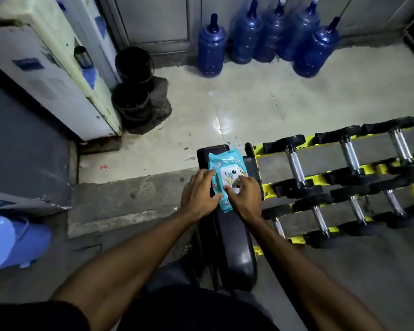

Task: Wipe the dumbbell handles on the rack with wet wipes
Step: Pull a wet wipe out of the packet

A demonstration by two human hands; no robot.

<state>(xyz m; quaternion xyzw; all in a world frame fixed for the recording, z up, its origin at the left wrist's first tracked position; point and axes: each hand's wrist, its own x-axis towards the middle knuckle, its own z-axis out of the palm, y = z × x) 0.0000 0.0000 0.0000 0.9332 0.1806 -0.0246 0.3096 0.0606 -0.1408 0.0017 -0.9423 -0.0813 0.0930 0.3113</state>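
Wipes pack (222,158) laid on counter (234,247), under 2 grips. Left grip (198,194) wide, laid flat on pack edge. Right grip (245,197) bent over lid (227,174); pinch cannot be told. Risk: pack pulled off narrow counter if lid tugged while not held down. Dumbbell handles (295,163) right of grips.

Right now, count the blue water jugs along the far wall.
5, on the floor: leftmost jug, then second jug, third jug and fourth jug packed against the wall, and rightmost jug set forward. Others may hide behind them.
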